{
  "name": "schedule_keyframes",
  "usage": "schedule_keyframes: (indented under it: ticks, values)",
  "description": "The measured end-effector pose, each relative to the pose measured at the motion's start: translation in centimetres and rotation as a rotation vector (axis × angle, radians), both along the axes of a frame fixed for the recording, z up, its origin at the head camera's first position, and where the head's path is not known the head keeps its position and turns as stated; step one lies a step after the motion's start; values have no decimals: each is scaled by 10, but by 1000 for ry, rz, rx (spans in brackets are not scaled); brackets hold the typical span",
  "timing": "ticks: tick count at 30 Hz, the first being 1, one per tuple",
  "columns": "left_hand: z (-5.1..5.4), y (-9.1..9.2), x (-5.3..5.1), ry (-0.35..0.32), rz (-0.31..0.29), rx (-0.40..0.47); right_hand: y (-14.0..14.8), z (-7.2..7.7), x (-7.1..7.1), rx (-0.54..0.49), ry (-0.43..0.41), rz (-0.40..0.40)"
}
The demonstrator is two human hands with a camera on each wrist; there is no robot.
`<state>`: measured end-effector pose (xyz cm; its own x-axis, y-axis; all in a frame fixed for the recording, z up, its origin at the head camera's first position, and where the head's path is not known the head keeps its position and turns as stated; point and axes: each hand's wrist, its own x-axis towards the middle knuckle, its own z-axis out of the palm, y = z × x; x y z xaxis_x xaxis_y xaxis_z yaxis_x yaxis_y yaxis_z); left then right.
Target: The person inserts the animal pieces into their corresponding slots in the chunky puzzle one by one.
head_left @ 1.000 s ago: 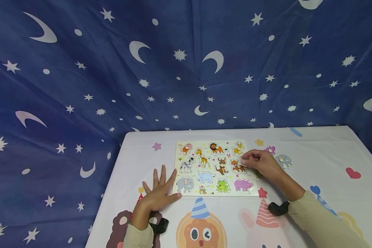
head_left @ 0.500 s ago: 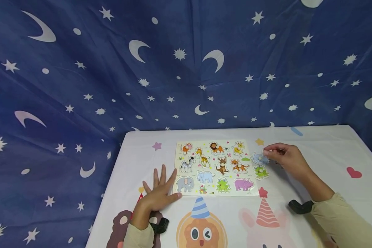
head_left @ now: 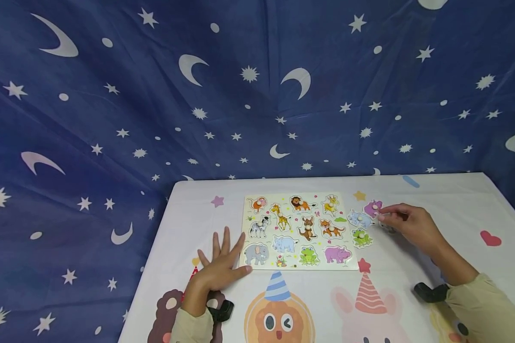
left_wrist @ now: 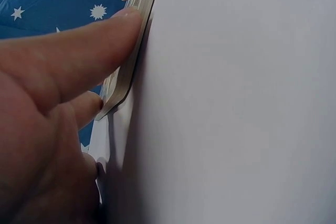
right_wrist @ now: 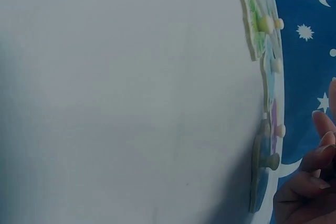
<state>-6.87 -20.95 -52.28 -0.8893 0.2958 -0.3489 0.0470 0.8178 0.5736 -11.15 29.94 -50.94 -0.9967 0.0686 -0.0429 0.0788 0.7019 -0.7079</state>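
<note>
The left hand (head_left: 218, 272) lies with spread fingers by the lower left corner of the animal puzzle board (head_left: 276, 197). In the left wrist view its thumb (left_wrist: 100, 43) touches the board's edge. To the right of the board hovers the right hand (head_left: 414, 227), fingers loosely bent, nothing visible in them. Its fingertips are near a purple hippo piece (head_left: 372, 208) and over a grey elephant piece (head_left: 387, 228), mostly hidden in the head view. A blue rhino piece (head_left: 359, 219) and a green frog piece (head_left: 362, 238) lie between hand and board. Knobs on these pieces show in the right wrist view.
A white tablecloth (head_left: 455, 209) with printed cartoon animals and shapes covers the table. Behind it hangs a dark blue curtain (head_left: 257, 119) with moons and stars. On the board, a tiger piece (head_left: 331, 229) and a lion piece (head_left: 300, 205) sit among several animal pictures.
The right hand has moved away from the tiger on the board, to the right, over the loose pieces. The frog and rhino pieces have come into view. The left hand has stayed put.
</note>
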Motion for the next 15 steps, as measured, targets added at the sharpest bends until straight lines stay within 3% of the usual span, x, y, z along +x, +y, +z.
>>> schedule_keyframes:
  ticks: [5,15]
  values:
    - [1,0,-1,7,-1,-7,3,-3,-2,9,18,11]
    - [0,0,-1,-5,-1,0,14,-12,-2,129,39,-29]
